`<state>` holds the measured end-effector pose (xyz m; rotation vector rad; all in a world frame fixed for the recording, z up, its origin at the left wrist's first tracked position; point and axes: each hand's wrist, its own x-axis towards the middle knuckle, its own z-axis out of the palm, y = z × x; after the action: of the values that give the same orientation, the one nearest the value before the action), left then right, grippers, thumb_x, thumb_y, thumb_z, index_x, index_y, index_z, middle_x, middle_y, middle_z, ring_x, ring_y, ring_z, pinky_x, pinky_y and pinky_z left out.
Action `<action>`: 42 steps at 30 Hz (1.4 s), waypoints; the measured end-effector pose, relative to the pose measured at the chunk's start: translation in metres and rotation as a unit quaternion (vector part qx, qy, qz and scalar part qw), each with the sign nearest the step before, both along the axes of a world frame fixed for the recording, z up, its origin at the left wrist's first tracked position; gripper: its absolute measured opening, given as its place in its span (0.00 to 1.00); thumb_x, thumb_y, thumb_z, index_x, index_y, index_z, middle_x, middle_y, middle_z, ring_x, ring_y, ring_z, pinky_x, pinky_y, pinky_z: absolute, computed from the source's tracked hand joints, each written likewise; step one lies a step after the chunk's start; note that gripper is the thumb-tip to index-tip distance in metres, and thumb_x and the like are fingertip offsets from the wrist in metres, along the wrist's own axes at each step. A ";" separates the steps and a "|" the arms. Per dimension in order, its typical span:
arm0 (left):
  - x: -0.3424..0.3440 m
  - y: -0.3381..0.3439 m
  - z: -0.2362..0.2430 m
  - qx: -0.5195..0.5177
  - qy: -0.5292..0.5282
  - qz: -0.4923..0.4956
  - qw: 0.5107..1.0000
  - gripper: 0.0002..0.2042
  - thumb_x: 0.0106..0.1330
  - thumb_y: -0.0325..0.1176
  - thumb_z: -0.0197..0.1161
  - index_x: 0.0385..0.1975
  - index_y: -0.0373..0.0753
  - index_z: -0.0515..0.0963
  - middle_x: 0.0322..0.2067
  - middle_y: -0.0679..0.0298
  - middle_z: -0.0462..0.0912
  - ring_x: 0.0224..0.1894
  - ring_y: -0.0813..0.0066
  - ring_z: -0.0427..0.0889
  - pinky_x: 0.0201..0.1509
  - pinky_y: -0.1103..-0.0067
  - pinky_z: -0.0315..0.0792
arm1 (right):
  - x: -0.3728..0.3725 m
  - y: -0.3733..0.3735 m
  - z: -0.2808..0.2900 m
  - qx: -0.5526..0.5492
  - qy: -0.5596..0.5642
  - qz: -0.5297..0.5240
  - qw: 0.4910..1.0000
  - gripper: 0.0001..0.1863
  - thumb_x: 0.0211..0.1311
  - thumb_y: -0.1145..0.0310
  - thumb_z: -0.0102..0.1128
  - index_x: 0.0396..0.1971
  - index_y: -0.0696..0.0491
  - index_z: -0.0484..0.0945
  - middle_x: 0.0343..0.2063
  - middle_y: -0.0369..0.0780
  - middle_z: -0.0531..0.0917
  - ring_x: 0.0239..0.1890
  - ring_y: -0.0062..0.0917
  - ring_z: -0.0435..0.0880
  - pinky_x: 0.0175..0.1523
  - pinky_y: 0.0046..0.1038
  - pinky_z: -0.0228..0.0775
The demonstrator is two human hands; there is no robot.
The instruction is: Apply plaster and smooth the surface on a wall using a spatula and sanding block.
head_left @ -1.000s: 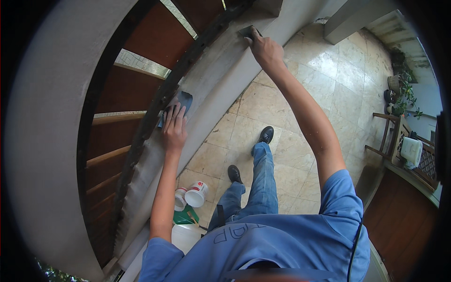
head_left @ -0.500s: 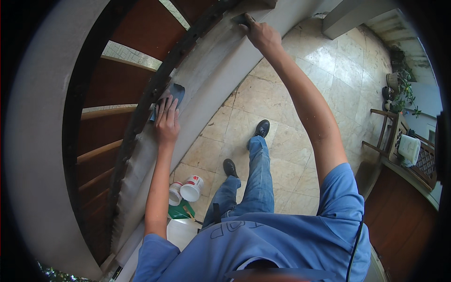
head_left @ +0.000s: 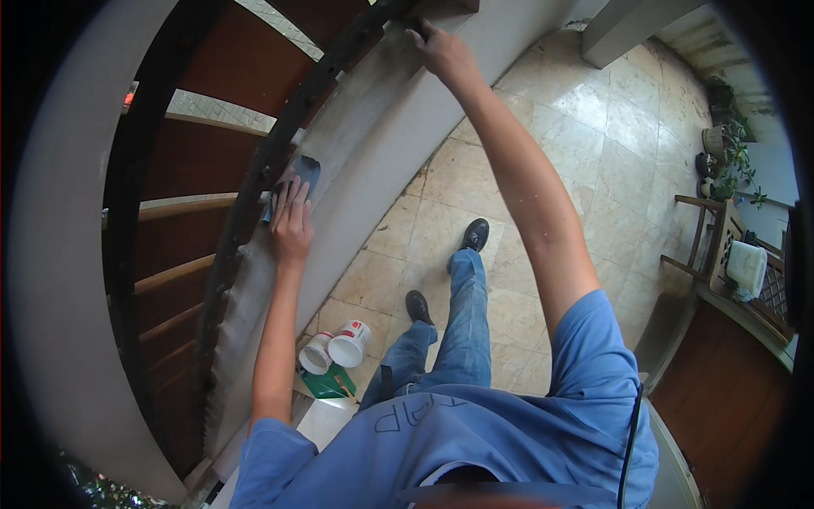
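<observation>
On top of the low grey-white wall (head_left: pixel 339 144), my left hand (head_left: pixel 292 219) lies with fingers stretched flat over a dark blue-grey sheet of sandpaper (head_left: pixel 309 172). The sheet shows beyond the fingertips and beside the fingers. Farther along the same ledge, my right hand (head_left: pixel 447 58) reaches out with bent fingers around a small dark piece of sandpaper (head_left: pixel 421 25), mostly hidden by the fingers. The ledge surface under both hands has a smeared grey look.
A fence of brown boards (head_left: pixel 246 59) on a dark metal frame (head_left: pixel 254 182) rises along the ledge's left side. Two white buckets (head_left: pixel 348 343) and a green object (head_left: pixel 326 383) stand by the wall's foot. Right are a wooden bench (head_left: pixel 721 237), a white container (head_left: pixel 747 267) and potted plants (head_left: pixel 736 170).
My right hand has slid a little left and farther along the ledge, covering more of the dark piece. My left hand stays on its sheet; the view has shifted slightly.
</observation>
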<state>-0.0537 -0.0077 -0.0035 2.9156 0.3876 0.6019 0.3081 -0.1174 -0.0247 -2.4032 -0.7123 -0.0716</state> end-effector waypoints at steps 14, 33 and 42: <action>-0.021 0.007 0.007 0.017 0.022 0.023 0.999 0.14 0.61 0.27 0.50 0.47 0.38 0.72 0.50 0.58 0.72 0.55 0.59 0.68 0.58 0.65 0.61 | -0.028 -0.023 0.039 -0.174 -0.009 0.097 0.980 0.24 0.59 0.44 0.42 0.52 0.37 0.67 0.26 0.43 0.80 0.30 0.37 0.81 0.31 0.37 0.73; -0.019 0.001 0.008 -0.002 0.022 0.024 0.999 0.14 0.60 0.28 0.51 0.46 0.39 0.72 0.50 0.58 0.72 0.55 0.59 0.68 0.57 0.63 0.61 | -0.045 -0.014 0.034 -0.173 0.032 0.059 0.983 0.25 0.60 0.46 0.40 0.57 0.36 0.60 0.26 0.49 0.80 0.32 0.43 0.79 0.35 0.41 0.72; -0.014 0.005 0.004 -0.001 0.019 0.018 1.000 0.14 0.59 0.27 0.52 0.46 0.39 0.72 0.50 0.59 0.72 0.55 0.59 0.68 0.57 0.64 0.61 | -0.041 -0.020 0.033 -0.198 0.022 0.065 0.978 0.28 0.58 0.46 0.43 0.58 0.40 0.60 0.29 0.47 0.80 0.31 0.41 0.80 0.33 0.39 0.73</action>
<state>-0.0682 -0.0031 0.0001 2.9281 0.4448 0.5511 0.2672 -0.1378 0.0087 -2.7139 -0.9343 0.1969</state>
